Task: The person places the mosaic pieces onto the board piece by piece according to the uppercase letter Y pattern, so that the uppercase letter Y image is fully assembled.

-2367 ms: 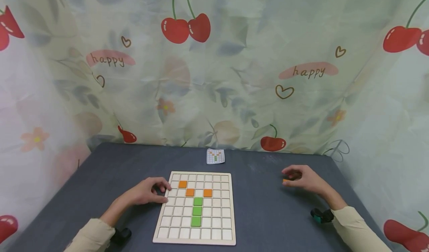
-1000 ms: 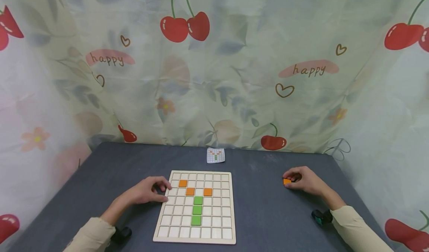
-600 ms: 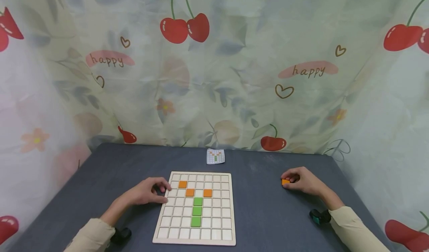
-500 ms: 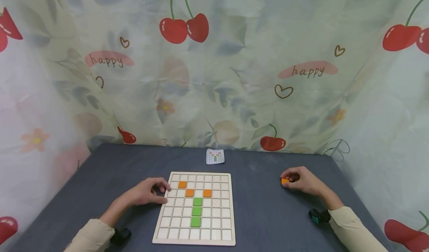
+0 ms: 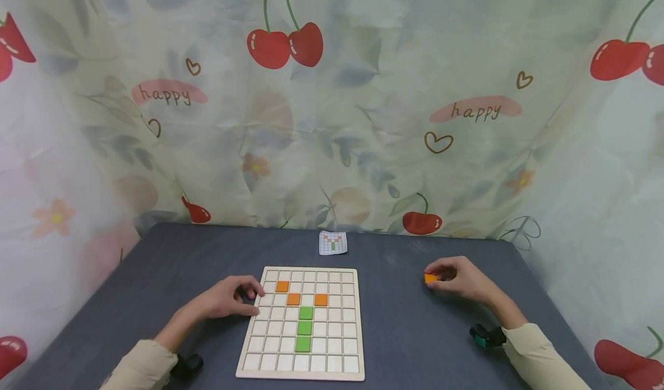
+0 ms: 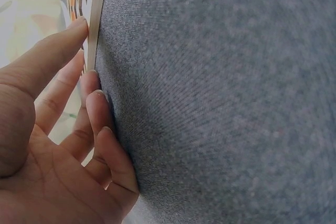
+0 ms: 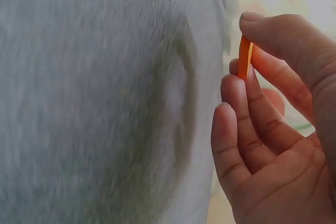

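My right hand [image 5: 463, 278] pinches an orange square tile [image 5: 430, 278] between thumb and fingers over the right part of the table. In the right wrist view the orange tile [image 7: 245, 57] appears edge-on and thin. My left hand [image 5: 226, 296] rests its thumb and fingertips against the left edge of a pale wooden grid board [image 5: 301, 375]. The left wrist view has the thumb [image 6: 68, 38] at the rim and the other fingers loosely bent alongside. On the board sit three orange tiles [image 5: 293, 299] and three green tiles [image 5: 305, 328] in a column, among white squares.
A small card [image 5: 332, 243] printed with a coloured grid lies behind the board near the table's back edge. The dark table [image 5: 404, 332] ends at a patterned curtain [image 5: 363, 119]. Each wrist carries a black device [image 5: 487, 336].
My right hand has brought the orange tile left, toward the board; more of the tile shows than at first. The left hand and the board have stayed in place.
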Demonstrator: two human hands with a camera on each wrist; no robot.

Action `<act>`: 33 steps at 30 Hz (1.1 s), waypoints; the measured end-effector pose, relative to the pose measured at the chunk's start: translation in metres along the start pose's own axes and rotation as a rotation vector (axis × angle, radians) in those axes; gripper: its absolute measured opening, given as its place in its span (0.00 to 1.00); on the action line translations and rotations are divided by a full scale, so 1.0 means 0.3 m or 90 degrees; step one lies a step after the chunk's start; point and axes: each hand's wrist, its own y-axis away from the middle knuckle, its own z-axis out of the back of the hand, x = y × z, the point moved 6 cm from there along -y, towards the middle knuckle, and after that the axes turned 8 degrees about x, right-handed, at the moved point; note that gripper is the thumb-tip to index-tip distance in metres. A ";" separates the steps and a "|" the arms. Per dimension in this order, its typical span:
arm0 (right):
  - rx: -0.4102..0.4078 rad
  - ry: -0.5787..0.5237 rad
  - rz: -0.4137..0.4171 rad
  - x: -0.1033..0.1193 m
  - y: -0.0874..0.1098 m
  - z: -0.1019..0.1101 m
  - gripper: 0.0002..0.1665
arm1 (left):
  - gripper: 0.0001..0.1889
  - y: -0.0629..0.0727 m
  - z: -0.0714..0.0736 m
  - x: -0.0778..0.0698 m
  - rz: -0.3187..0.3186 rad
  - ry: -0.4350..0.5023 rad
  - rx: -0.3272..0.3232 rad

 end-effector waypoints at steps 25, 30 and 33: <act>0.057 -0.038 0.004 0.134 -0.120 -0.156 0.17 | 0.15 0.000 0.000 0.000 0.007 0.007 -0.003; 0.057 -0.045 0.009 0.156 -0.150 -0.181 0.17 | 0.15 0.002 0.001 -0.002 0.004 0.002 -0.005; 0.057 -0.043 0.011 0.164 -0.166 -0.195 0.17 | 0.15 0.002 0.001 -0.002 0.003 0.001 -0.007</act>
